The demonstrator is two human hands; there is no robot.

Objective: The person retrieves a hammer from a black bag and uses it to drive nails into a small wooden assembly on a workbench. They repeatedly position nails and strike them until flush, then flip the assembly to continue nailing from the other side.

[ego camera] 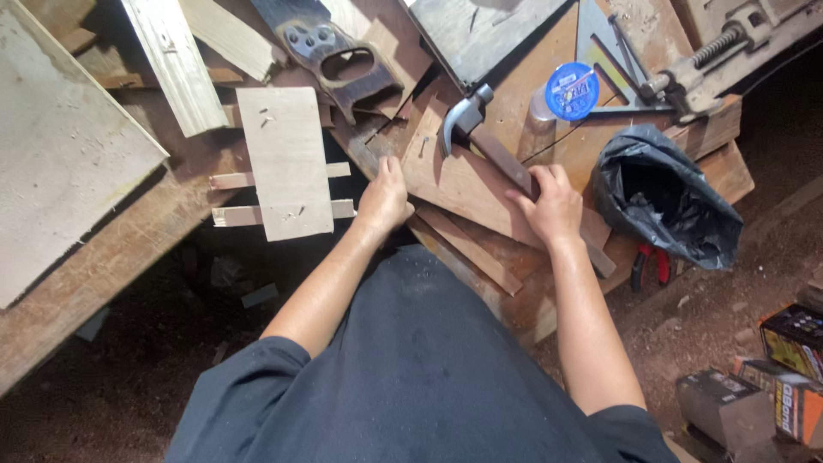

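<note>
- The right hand (555, 206) has its grip clenched around the handle of a hammer (482, 137).
- The left hand (383, 199) lies released, flat on a wooden board (459, 180) at the tabletop's (103, 249) near edge.

Your workbench (103, 257) is made of rough wooden planks and it is crowded. On it you have a pale board (287, 159) nailed across two thin strips, a handsaw (339, 60) near the top, a large grey sheet (60, 146) at the left, and a flat brown board (463, 184) in the middle. Further right lie a metal square (604, 51), a round blue-lidded tin (570, 90), a screw clamp (720, 56) and an open black plastic bag (664, 193). Red-handled pliers (650, 264) lie at the bench edge.
</note>
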